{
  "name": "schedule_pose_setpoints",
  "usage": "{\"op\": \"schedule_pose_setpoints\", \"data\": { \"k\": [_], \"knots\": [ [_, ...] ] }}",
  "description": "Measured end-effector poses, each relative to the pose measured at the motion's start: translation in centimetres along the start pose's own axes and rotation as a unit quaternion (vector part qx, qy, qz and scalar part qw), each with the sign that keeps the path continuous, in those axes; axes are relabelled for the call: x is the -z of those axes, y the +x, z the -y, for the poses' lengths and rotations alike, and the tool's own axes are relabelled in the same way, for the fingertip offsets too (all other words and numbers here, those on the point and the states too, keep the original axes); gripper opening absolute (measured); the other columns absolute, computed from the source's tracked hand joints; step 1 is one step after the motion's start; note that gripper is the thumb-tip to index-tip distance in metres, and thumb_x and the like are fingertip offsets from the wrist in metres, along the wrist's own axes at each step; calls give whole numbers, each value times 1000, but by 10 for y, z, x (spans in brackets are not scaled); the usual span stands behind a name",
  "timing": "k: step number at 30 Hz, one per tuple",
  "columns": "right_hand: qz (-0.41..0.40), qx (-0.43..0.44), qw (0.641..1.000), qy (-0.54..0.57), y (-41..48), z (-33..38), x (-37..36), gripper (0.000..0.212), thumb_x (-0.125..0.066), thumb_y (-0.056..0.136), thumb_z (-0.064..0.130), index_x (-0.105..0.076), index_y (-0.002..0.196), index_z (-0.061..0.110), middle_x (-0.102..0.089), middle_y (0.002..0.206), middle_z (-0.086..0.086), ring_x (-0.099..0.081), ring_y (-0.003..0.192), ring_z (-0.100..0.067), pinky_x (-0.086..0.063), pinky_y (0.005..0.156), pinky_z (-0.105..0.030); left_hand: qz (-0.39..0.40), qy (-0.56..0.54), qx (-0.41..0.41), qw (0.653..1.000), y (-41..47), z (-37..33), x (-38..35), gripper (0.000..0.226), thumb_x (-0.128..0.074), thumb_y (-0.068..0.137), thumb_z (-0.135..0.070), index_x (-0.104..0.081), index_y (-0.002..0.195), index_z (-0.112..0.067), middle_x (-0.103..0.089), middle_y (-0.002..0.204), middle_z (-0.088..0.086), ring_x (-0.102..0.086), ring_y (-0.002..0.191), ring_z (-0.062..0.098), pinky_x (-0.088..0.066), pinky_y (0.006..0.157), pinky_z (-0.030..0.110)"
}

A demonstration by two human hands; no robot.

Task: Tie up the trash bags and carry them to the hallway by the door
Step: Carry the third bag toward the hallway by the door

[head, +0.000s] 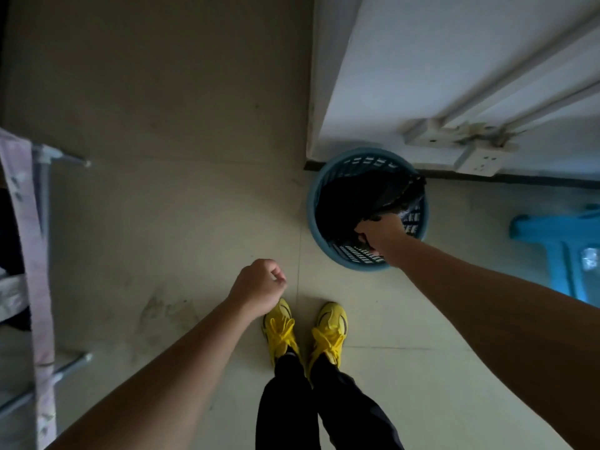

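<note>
Right hand (pixel 380 235) gripping the bunched top of the black trash bag (pixel 350 203), bag sitting in the blue slotted bin (pixel 312 219) at 1 o'clock from the yellow sneakers (pixel 281 329) (bin against the wall), left hand (pixel 259 285) curled, empty, at their 11 o'clock, blue stool (pixel 552 235) at bin's 3 o'clock.

Seen from the shoes (pixel 305 329), the bin (pixel 328 203) stands on the floor (pixel 162 222) at one o'clock, against the foot of the wall (pixel 422 76). The bag (pixel 350 203) sits inside it, and the right hand (pixel 380 233) grips the bag at the bin's near side. A socket (pixel 483 160) is on the wall behind the bin. A stool (pixel 552 235) stands at the bin's three o'clock. The left hand (pixel 259 285) hangs over the floor at eleven o'clock. A metal frame (pixel 43 196) with a cloth (pixel 29 222) draped on it stands at nine o'clock.
</note>
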State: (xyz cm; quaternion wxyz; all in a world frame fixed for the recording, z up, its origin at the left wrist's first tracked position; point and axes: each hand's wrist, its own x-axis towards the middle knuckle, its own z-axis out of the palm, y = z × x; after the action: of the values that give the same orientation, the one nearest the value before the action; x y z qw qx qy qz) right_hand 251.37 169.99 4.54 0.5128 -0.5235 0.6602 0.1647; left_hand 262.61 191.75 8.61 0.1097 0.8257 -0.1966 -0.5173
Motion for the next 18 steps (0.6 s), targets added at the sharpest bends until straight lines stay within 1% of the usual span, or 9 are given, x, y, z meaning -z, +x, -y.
{"op": "schedule_pose_setpoints", "data": {
  "k": [2,4,6,8,10,12,13,15,18],
  "knots": [
    [-46,-2,999,28,3,-4,7,40,-75,71,26,-60,102,5,-67,89,-16,-66,78,-32,-57,69,-40,15,3,8,1000,1,0,-3,10,-55,94,-21,-63,93,-14,-67,97,5,-67,90,22,-55,81,32],
    [-74,-6,997,27,2,-2,20,54,-79,60,34,-61,103,5,-68,86,-17,-68,76,-34,-58,70,-45,21,3,14,1000,1,-4,-2,12,-55,93,-21,-64,96,-14,-67,98,6,-67,90,23,-56,83,34],
    [-85,10,996,37,-8,10,33,40,-79,61,34,-67,86,5,-68,72,-13,-65,65,-29,-56,66,-43,23,3,14,1000,0,-11,1,11,-54,94,-21,-63,94,-15,-67,97,5,-67,89,22,-56,82,34],
    [-88,41,994,46,-28,30,45,23,-78,70,28,-66,66,9,-66,61,-7,-64,60,-25,-55,66,-38,22,0,3,1000,1,-25,9,9,-53,94,-20,-61,90,-17,-67,94,4,-67,88,22,-55,81,33],
    [-50,78,993,68,-45,49,54,20,-75,77,18,-65,62,11,-62,54,-3,-59,51,-19,-52,58,-26,19,-4,-10,1000,1,-41,16,10,-52,94,-19,-61,89,-17,-66,92,4,-67,89,22,-55,80,33],
    [24,96,993,69,-65,67,61,18,-71,83,12,-64,66,9,-55,46,1,-48,36,-8,-40,40,-16,12,-7,-19,1000,0,-56,25,10,-53,94,-18,-61,87,-17,-66,91,5,-66,90,23,-54,80,32],
    [58,99,992,57,-72,73,62,17,-70,83,12,-65,67,8,-51,45,2,-42,32,-6,-34,36,-14,8,-9,-24,1000,1,-60,29,10,-54,93,-17,-61,86,-17,-65,89,4,-66,90,24,-54,80,32],
    [105,107,988,23,-88,82,65,15,-69,84,14,-67,71,7,-48,47,2,-38,36,-8,-31,37,-15,-1,-12,-31,999,-5,-66,38,10,-55,92,-15,-62,85,-16,-64,85,4,-66,89,25,-53,78,30],
    [159,133,978,-15,-110,89,59,16,-67,87,17,-68,75,6,-48,49,2,-38,41,-9,-33,41,-17,-23,-22,-25,999,-23,-61,54,9,-56,92,-16,-63,89,-13,-67,89,7,-67,86,25,-55,79,32]
  ]
}}
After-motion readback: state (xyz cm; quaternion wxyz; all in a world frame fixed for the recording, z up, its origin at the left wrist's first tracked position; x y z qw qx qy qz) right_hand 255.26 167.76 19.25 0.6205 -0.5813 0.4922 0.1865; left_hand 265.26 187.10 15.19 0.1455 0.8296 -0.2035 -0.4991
